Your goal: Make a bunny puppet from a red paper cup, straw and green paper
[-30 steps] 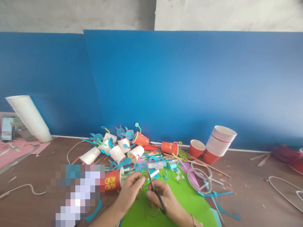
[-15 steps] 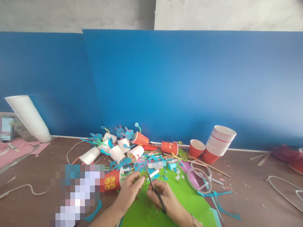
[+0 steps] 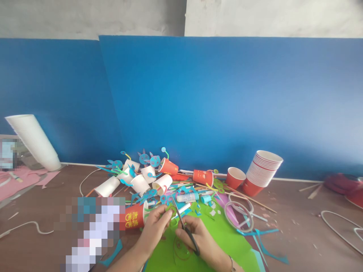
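My left hand (image 3: pixel 155 226) pinches a small green paper cutout (image 3: pixel 171 208) between thumb and fingers. In my right hand (image 3: pixel 195 236) is a pair of scissors (image 3: pixel 181 221) with black handles, its blades pointing up and away beside the cutout. Whether the blades touch the paper I cannot tell. Under both hands lies a green paper sheet (image 3: pixel 224 238) with a red round outline drawn on it near the scissors' handles. A red paper cup (image 3: pixel 132 217) with yellow lettering lies on its side left of my left hand. A glue stick (image 3: pixel 187 197) rests beyond the blades.
Several white cups (image 3: pixel 140 184) with blue paper animal shapes lie at the back. Tape rolls (image 3: pixel 238 216) rest on the sheet's right side. A stack of paper cups (image 3: pixel 262 172) stands at back right, and a tall white stack (image 3: pixel 34 141) leans against the blue panel (image 3: pixel 198 102).
The green cutout in my left hand has turned slightly, and less of it shows below the fingers. The scissors have shifted very slightly; the rest looks unchanged.
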A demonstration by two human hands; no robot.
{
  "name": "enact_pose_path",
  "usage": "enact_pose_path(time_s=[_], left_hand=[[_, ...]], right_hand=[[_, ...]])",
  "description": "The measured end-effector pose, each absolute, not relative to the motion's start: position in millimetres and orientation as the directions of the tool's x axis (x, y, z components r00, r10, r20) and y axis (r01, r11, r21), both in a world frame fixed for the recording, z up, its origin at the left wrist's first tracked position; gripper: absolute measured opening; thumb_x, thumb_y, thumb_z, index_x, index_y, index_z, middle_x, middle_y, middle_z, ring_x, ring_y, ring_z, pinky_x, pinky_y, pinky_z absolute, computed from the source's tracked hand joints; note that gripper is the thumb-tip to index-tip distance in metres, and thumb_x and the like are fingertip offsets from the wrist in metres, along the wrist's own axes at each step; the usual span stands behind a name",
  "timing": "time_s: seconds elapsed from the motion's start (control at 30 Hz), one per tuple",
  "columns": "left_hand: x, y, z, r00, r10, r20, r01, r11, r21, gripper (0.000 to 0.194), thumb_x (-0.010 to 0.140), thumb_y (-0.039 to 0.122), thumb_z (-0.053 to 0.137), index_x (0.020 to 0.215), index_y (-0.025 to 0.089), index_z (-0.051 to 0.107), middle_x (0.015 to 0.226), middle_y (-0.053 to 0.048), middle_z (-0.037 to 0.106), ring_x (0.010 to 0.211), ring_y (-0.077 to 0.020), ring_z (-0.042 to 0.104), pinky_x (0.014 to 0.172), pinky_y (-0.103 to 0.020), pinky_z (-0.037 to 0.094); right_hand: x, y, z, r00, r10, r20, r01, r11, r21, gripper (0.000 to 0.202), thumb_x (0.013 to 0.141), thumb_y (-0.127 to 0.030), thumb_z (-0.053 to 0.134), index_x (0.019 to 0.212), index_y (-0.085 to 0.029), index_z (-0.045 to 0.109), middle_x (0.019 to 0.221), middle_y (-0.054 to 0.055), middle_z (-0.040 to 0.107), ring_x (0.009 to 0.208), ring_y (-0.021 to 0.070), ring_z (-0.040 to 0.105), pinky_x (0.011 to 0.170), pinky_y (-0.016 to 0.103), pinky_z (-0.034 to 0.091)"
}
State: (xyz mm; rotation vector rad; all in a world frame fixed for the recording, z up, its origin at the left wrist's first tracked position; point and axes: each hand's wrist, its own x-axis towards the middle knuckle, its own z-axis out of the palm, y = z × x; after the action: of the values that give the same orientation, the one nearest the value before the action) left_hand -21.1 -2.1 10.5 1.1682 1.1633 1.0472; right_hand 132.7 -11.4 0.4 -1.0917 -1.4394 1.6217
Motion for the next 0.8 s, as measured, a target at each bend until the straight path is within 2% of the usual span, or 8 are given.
enact_pose_path(time_s=[0.17, 0.63, 0.8], left_hand=[[-24.0, -0.5, 7.2, 0.158, 0.984, -0.077, 0.040, 0.072, 0.997, 0.037, 0.074, 0.052, 0.056, 0.060, 0.021, 0.039, 0.048, 0.009, 0.032, 0.042, -0.0078, 0.028, 0.039, -0.020, 0.021], [-23.2, 0.0, 4.2, 0.129, 0.988, -0.089, 0.049, 0.083, 0.995, 0.033, 0.076, 0.050, 0.053, 0.064, 0.021, 0.042, 0.047, 0.010, 0.030, 0.042, -0.0081, 0.027, 0.040, -0.020, 0.021], [-24.4, -1.0, 4.8, 0.152, 0.987, -0.055, 0.064, 0.046, 0.997, 0.032, 0.078, 0.048, 0.052, 0.064, 0.022, 0.040, 0.049, 0.009, 0.031, 0.043, -0.0087, 0.027, 0.040, -0.020, 0.022]], right_hand=[[131.7, -11.9, -0.7, -0.422, 0.897, -0.132, 0.011, -0.140, -0.990, 0.041, 0.066, -0.053, 0.071, 0.067, -0.018, 0.049, 0.043, -0.009, 0.041, 0.036, 0.0054, 0.034, 0.036, 0.018, 0.026], [132.0, -11.7, 1.7, -0.399, 0.906, -0.142, 0.044, -0.136, -0.990, 0.039, 0.067, -0.050, 0.070, 0.065, -0.018, 0.049, 0.040, -0.011, 0.038, 0.034, 0.0038, 0.028, 0.033, 0.017, 0.022], [131.8, -12.9, -0.8, -0.417, 0.896, -0.152, 0.027, -0.155, -0.988, 0.040, 0.066, -0.052, 0.071, 0.068, -0.018, 0.049, 0.042, -0.009, 0.042, 0.035, 0.0052, 0.035, 0.034, 0.017, 0.027]])
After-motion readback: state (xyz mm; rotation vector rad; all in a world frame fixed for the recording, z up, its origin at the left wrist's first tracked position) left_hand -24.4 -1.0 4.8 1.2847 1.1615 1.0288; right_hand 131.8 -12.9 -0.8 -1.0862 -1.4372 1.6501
